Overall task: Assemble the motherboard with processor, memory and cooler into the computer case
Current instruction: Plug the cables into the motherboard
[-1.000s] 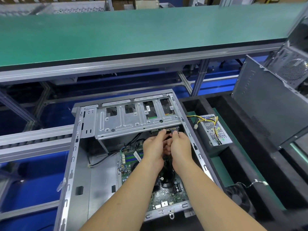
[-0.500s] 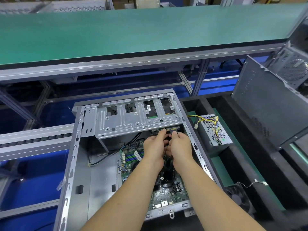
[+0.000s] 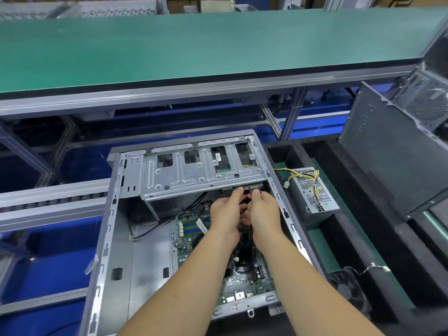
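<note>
Head view: green bench behind open case; left hand and right hand pinch dark connectors.

An electronics assembly line in a factory.

Beyond the hands runs a long workbench with a green mat top on a grey aluminium profile frame. To their left lies a grey roller conveyor track; to their right, black foam trays hold a perforated metal power supply box.
</note>
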